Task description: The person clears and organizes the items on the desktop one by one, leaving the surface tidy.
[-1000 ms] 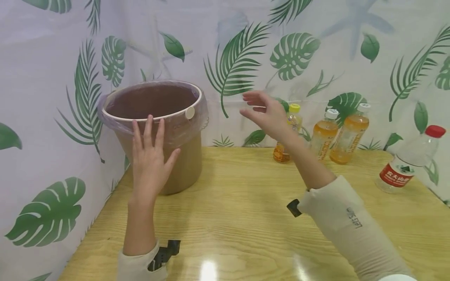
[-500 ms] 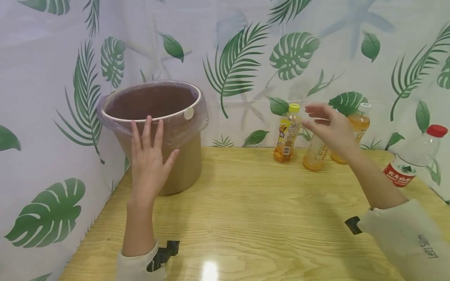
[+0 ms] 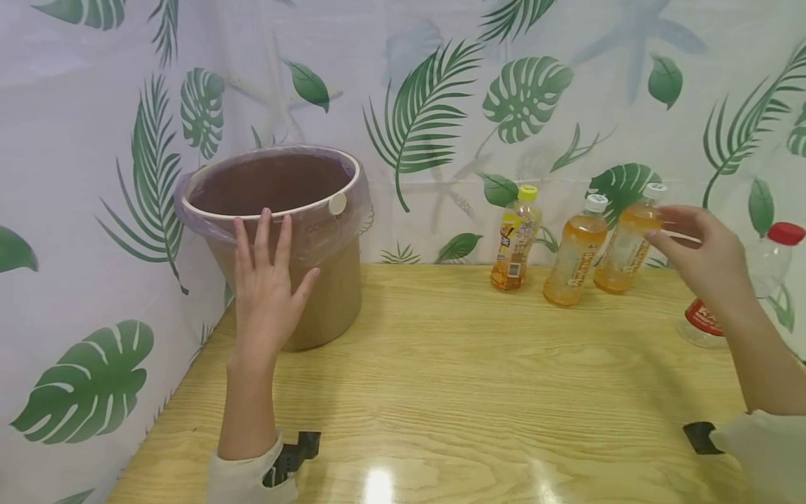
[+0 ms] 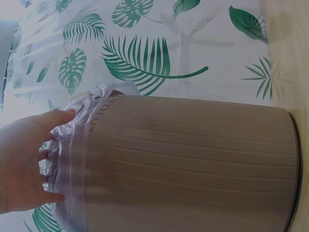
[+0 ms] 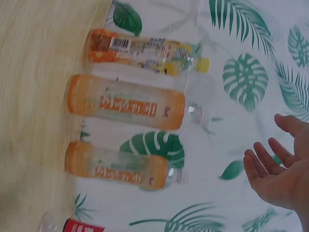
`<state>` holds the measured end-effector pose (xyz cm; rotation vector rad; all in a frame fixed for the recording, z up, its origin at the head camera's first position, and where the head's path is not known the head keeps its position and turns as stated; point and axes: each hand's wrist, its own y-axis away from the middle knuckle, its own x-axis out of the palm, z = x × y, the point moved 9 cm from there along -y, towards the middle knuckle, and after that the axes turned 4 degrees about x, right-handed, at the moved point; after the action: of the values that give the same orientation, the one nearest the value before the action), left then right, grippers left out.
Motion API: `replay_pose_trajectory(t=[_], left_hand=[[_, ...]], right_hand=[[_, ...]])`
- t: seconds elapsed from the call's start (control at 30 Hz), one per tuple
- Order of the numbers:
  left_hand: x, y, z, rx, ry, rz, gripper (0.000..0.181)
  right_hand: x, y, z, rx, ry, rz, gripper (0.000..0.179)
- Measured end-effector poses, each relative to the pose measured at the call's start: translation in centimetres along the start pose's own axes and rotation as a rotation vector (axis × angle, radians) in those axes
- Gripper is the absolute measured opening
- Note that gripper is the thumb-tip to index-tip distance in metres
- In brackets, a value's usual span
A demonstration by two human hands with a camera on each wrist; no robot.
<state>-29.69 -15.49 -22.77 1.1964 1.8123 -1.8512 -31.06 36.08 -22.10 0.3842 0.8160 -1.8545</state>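
Note:
My left hand [image 3: 267, 301] rests its straight, spread fingers against the front rim of a brown bucket [image 3: 330, 301]. A thin translucent plastic liner [image 4: 72, 164] folds over that rim. My right hand [image 3: 714, 262] hovers with loosely bent fingers, holding nothing. In the head view its fingertips overlap the top of an orange-wrapped bottle [image 3: 626, 245] with a white cap; the right wrist view shows the hand [image 5: 282, 174] apart from the bottles. A similar white-capped bottle [image 3: 574, 262] stands to the left. A larger bottle with a red cap [image 3: 786, 233] is partly hidden behind my right hand and forearm.
A yellow-capped bottle [image 3: 515, 245] stands upright left of the white-capped pair, close to the back wall. Leaf-patterned sheeting [image 3: 428, 210] covers the walls behind and to the left of the wooden table [image 3: 441, 385].
My right hand has swept rightward from beside the yellow-capped bottle, past the white-capped ones, toward the red-capped bottle. My left hand stays at the bucket's rim.

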Motion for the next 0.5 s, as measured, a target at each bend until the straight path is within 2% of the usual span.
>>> replay_pose_trajectory(t=[0.1,0.27,0.37,0.5], left_hand=[[0.1,0.0,0.0,0.000,0.004,0.001,0.079],[0.1,0.0,-0.1,0.004,0.009,-0.008,0.079],[0.1,0.0,-0.2,0.007,0.008,-0.010,0.080],[0.1,-0.1,-0.2,0.004,0.007,-0.003,0.079]], right_hand=[[-1.2,0.2,-2.1,0.086,0.042,-0.038,0.060],[-3.3,0.6,-5.2,0.168,0.068,-0.121,0.061],[-4.7,0.8,-7.0,0.217,0.026,-0.218,0.056],[-6.7,1.2,-9.1,0.277,-0.041,-0.416,0.047]])
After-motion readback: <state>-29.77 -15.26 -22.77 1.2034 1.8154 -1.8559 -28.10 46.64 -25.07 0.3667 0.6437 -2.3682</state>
